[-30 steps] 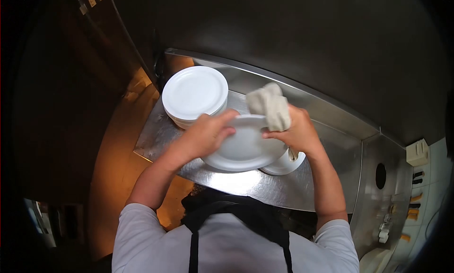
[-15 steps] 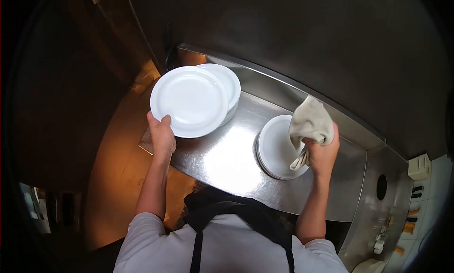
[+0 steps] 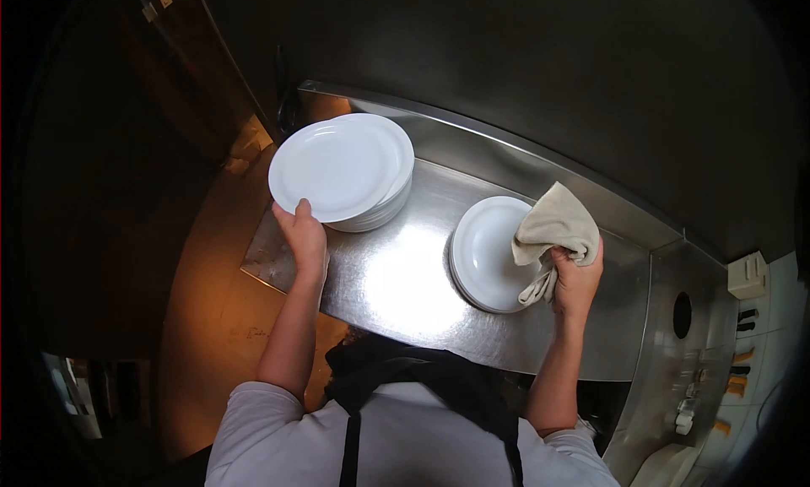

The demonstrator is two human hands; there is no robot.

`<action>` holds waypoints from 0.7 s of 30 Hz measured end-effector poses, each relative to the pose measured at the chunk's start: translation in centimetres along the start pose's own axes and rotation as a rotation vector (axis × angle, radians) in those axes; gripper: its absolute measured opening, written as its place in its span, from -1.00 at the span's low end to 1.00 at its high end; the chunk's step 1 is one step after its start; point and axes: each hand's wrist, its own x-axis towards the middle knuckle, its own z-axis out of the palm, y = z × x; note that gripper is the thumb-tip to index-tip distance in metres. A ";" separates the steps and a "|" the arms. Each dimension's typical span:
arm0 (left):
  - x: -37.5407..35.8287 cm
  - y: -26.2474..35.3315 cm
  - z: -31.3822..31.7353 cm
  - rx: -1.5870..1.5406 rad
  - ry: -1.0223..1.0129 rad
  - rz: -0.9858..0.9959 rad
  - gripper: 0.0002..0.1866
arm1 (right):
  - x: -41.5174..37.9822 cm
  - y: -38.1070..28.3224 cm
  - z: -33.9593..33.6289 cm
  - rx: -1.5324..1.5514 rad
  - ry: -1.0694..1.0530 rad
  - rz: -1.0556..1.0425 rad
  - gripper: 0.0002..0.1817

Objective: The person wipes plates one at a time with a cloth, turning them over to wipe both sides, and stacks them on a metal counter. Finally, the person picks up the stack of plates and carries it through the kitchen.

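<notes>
My left hand (image 3: pixel 302 234) grips the near rim of a white plate (image 3: pixel 333 170), thumb on top. That plate lies over a stack of white plates (image 3: pixel 380 215) at the left of the counter, slightly offset from it. A beige cloth (image 3: pixel 558 225) is bunched in my right hand (image 3: pixel 578 276), its folds hanging from the closed fingers. Just left of the cloth, a second stack of white plates (image 3: pixel 489 255) stands on the steel counter (image 3: pixel 388 293). The cloth covers the right edge of its top plate from view.
A raised steel ledge (image 3: pixel 472 137) runs along the back of the counter. On the right, a steel surface has a dark round hole (image 3: pixel 682 316). Knives with dark and yellow handles (image 3: pixel 738 381) hang on the tiled wall, below a white box (image 3: pixel 747 276).
The plate in my left hand has come down over the left stack and now lines up more closely with it. My right hand still holds the cloth, barely moved.
</notes>
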 end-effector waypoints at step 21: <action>-18.8 -6.8 5.9 0.706 -1.045 0.210 0.39 | -2.4 6.9 3.6 -0.727 -0.860 -0.189 -0.40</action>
